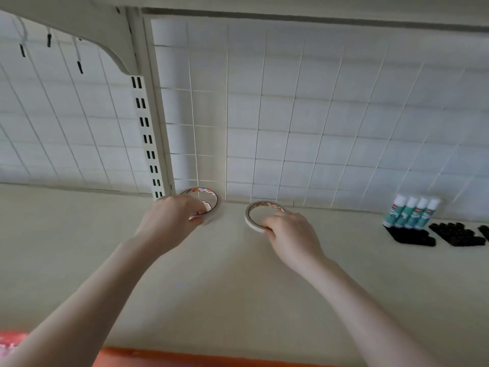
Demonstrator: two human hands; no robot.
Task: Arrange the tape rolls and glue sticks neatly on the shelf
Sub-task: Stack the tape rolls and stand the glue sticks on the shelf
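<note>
Both hands were at the back of the shelf [238, 274]. L hand [169, 221] pinched a tape roll [214, 205] by the upright; R hand [288, 231] pinched another roll [250, 217] just beside. Four glue sticks [411, 211] stood upright far right, w/ black pieces [412, 235] in front.

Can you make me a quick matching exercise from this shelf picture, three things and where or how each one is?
Things:
1. glue sticks
2. left tape roll
3. right tape roll

States:
A. held by the right hand
B. standing upright in a row at the far right
C. held by the left hand beside the slotted upright

Pairs: 1-B, 2-C, 3-A
</note>
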